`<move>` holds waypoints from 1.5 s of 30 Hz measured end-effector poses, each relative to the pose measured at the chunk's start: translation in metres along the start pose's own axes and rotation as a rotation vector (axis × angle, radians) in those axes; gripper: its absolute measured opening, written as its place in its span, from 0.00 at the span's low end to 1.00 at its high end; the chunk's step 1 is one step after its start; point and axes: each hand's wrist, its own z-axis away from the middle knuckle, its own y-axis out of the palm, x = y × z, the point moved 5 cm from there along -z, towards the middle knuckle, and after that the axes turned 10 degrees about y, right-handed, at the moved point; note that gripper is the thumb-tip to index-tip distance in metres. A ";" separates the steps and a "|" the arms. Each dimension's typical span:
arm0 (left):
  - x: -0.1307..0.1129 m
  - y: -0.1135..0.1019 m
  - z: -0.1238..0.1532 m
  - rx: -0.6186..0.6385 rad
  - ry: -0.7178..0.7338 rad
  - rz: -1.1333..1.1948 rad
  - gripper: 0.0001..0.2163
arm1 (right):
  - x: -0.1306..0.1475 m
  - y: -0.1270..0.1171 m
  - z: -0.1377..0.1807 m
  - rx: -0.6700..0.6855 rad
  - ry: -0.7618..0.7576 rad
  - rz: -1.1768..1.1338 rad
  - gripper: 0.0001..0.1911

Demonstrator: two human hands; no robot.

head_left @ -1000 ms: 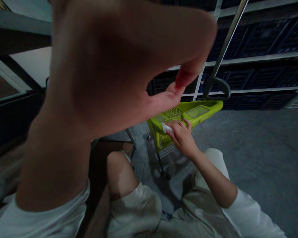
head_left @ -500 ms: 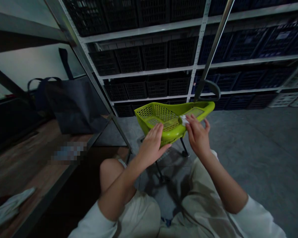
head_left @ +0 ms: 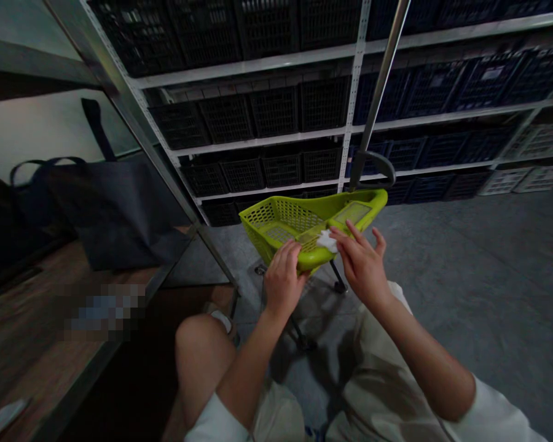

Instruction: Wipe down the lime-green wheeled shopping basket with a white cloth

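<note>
Yellow-green plastic is facing us: we are looking down into a perforated basket [head_left: 317, 260], which is standing in front of our knees on dark legs and wheels [head_left: 340, 286]. With our left hand [head_left: 283, 279] we are gripping its near left corner, the fingers closing over the rim and the thumb lying along the outer side. With our right hand [head_left: 365, 270] we are pinching a white wad [head_left: 326, 240] between thumb and fingertips, and the wad is resting against the near rim, just beside the pale panel [head_left: 352, 212]; whether it is paper or cloth we cannot tell. Our two hands are working close together, without touching.

From the far end of the basket a metal pole [head_left: 384, 73] is rising, and a dark loop [head_left: 389, 164] is curving out near its foot. Beyond it, white shelves [head_left: 239, 69] are carrying black crates [head_left: 281, 170] on the left and blue ones [head_left: 435, 92] on the right, while pale crates [head_left: 504, 181] are sitting lower, at the far right. To our left, a brown tabletop [head_left: 21, 362] is bearing a dark bag [head_left: 120, 212] and a pixelated patch [head_left: 104, 310]. Grey floor [head_left: 488, 276] is stretching out to our right.
</note>
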 end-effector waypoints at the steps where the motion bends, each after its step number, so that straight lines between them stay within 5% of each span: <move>1: 0.001 0.002 0.001 -0.017 -0.011 -0.018 0.24 | 0.011 0.001 0.003 0.030 -0.042 -0.010 0.16; 5: 0.001 0.004 0.001 -0.082 0.021 -0.065 0.20 | 0.035 0.007 0.007 0.100 -0.198 -0.032 0.18; 10: 0.004 0.001 -0.005 -0.014 0.033 -0.067 0.25 | -0.016 0.009 -0.016 -0.024 -0.095 0.025 0.14; 15: 0.020 0.006 -0.016 0.041 0.091 -0.119 0.26 | -0.037 0.025 -0.031 0.024 -0.054 -0.053 0.13; 23: 0.089 0.029 -0.046 0.165 0.105 -0.142 0.28 | -0.051 0.080 -0.068 0.034 -0.096 -0.088 0.13; 31: 0.160 0.066 -0.075 0.084 0.058 -0.123 0.28 | -0.076 0.138 -0.112 -0.036 -0.183 -0.069 0.14; 37: 0.154 0.085 -0.081 0.032 0.078 -0.038 0.32 | -0.096 0.144 -0.122 -0.099 -0.136 -0.102 0.13; 45: 0.146 0.098 -0.091 0.018 0.128 0.064 0.22 | -0.116 0.149 -0.139 -0.099 0.025 -0.176 0.14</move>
